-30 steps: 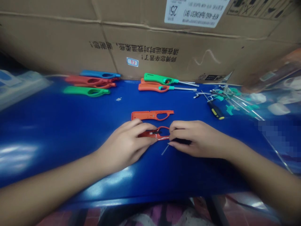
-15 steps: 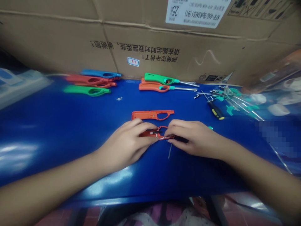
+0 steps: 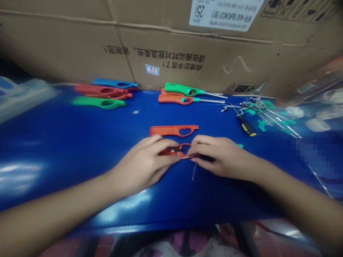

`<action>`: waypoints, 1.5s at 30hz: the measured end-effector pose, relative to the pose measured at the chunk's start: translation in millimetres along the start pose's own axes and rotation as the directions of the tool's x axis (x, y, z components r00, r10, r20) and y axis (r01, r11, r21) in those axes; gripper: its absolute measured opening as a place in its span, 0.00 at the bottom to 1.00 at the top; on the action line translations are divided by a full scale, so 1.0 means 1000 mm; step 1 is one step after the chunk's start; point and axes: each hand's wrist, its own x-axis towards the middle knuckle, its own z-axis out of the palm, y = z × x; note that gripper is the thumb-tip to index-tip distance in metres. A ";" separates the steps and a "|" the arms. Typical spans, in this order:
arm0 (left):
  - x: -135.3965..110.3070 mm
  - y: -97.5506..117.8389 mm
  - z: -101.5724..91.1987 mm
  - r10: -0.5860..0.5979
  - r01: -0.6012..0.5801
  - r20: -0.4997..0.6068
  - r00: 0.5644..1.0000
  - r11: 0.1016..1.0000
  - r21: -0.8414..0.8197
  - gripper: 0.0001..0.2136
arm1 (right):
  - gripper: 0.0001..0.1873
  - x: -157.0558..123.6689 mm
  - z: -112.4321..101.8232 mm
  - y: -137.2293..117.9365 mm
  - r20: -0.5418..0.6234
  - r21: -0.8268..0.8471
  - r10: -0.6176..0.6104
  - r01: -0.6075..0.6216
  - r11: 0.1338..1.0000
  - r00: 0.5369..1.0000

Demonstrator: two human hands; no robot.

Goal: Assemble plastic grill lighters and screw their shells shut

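Observation:
Between my hands lies an orange lighter casing half [image 3: 184, 146], hollow side up, with a small black and white part [image 3: 178, 150] and thin wires inside it. My left hand [image 3: 148, 160] is closed on the casing's left end, thumb and fingers pinching it. My right hand [image 3: 217, 155] pinches the narrow right end, and its fingers hide what they press there. A thin pale wire [image 3: 193, 172] sticks out below my right fingertips. Just behind, the other orange casing half [image 3: 174, 131] rests on the blue table [image 3: 88, 142].
At the back left lie blue, red and green lighter casings [image 3: 99, 102]. Green and orange lighters with metal tubes [image 3: 175, 99] lie before the cardboard box [image 3: 80, 46]. Rightward are a black-yellow screwdriver [image 3: 247, 126], teal parts [image 3: 262, 125], metal tubes and wires. A white case [image 3: 24, 96] stands far left.
My right fingertips have shifted very slightly at the casing's narrow end. Otherwise the hands and the things on the table stay in place.

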 end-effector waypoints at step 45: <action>0.000 -0.009 0.001 0.000 -0.004 -0.066 0.998 0.998 -0.063 0.12 | 0.05 -0.002 -0.015 0.006 -0.114 0.075 0.038 -0.029 0.997 0.993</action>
